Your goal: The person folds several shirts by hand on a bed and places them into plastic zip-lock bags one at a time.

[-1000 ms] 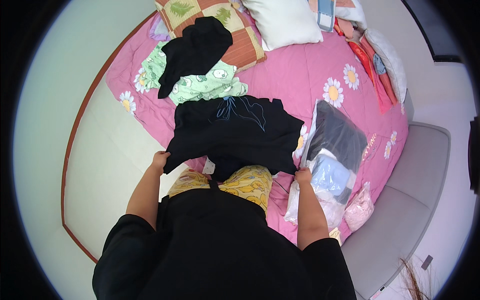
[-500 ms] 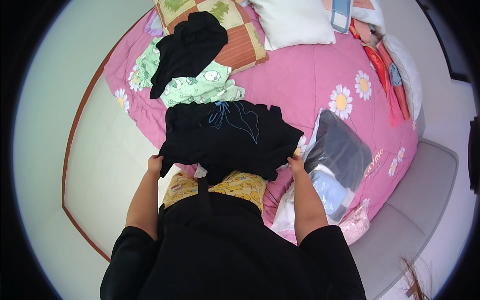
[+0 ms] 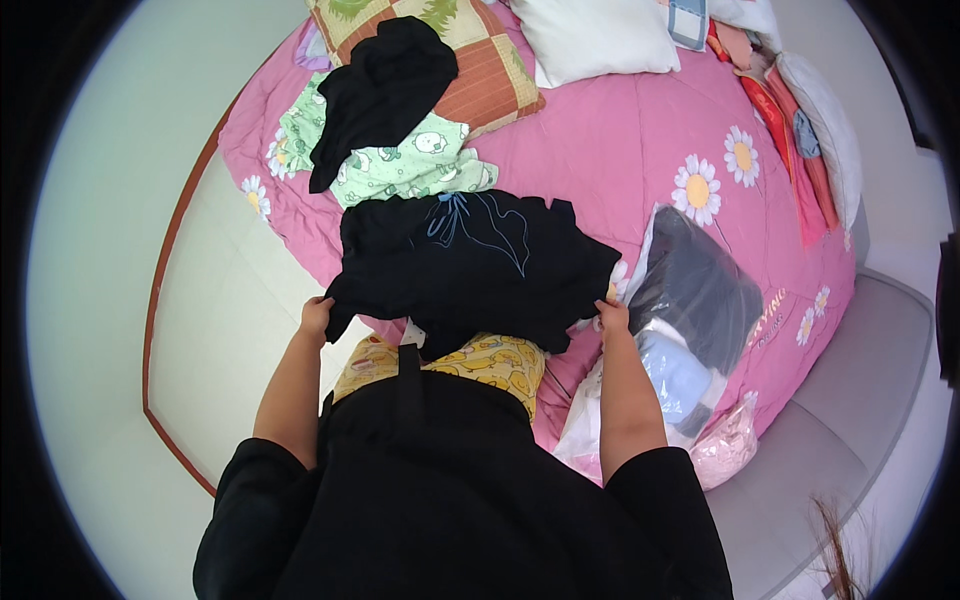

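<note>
A black garment [image 3: 450,265] with a thin blue bow-like line design lies spread out flat on the bed in front of me; its exact kind cannot be made out. My left hand [image 3: 317,318] pinches its lower left corner. At the lower right corner, my right hand [image 3: 612,318] has its fingers closed on the edge of the cloth. Both arms reach forward, stretching the garment sideways between them. Beyond it rests a pale green printed garment [image 3: 410,165], partly covered by a crumpled black cloth [image 3: 385,90].
A pink daisy-print quilt [image 3: 600,140] covers the bed. Clear bags of folded clothes [image 3: 695,290] and pink fabric [image 3: 728,445] lie right. A white pillow [image 3: 600,40] and a checked cushion [image 3: 500,80] sit at the back. A grey upholstered edge [image 3: 850,390] borders the right.
The whole scene has shifted slightly right and up in the view. Both hands keep their hold on the garment, which lies almost the same.
</note>
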The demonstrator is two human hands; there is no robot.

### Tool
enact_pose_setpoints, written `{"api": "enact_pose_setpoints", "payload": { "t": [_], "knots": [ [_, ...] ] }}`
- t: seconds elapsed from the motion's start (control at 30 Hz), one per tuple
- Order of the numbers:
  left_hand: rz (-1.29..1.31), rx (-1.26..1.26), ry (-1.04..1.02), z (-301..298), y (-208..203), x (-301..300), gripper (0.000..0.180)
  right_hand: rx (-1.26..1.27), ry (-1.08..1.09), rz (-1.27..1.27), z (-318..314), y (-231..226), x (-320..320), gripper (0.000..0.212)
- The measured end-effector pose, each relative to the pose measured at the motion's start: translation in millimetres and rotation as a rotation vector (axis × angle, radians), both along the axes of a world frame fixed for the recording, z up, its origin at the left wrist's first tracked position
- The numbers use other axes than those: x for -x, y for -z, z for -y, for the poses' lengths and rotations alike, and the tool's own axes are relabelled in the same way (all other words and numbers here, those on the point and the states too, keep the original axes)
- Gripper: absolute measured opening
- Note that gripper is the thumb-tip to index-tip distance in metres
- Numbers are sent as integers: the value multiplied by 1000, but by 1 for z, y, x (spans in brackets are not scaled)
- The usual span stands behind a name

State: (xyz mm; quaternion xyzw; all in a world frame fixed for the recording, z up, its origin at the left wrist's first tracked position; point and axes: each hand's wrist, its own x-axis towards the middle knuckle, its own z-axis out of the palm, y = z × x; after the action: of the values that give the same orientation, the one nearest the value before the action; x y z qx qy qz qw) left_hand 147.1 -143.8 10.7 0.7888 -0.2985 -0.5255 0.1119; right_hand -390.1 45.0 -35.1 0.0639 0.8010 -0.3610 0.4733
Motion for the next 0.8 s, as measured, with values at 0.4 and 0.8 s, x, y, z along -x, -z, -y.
{"api": "enact_pose_setpoints", "payload": {
  "t": [0.4,0.8],
  "knots": [
    [-129,4,-41,12,-7,-23,28,172,213,332,-63,-77,9,8],
    [-119,19,-47,13,-34,-8,22,-187,-38,227,-97,14,-71,21]
  ]
}}
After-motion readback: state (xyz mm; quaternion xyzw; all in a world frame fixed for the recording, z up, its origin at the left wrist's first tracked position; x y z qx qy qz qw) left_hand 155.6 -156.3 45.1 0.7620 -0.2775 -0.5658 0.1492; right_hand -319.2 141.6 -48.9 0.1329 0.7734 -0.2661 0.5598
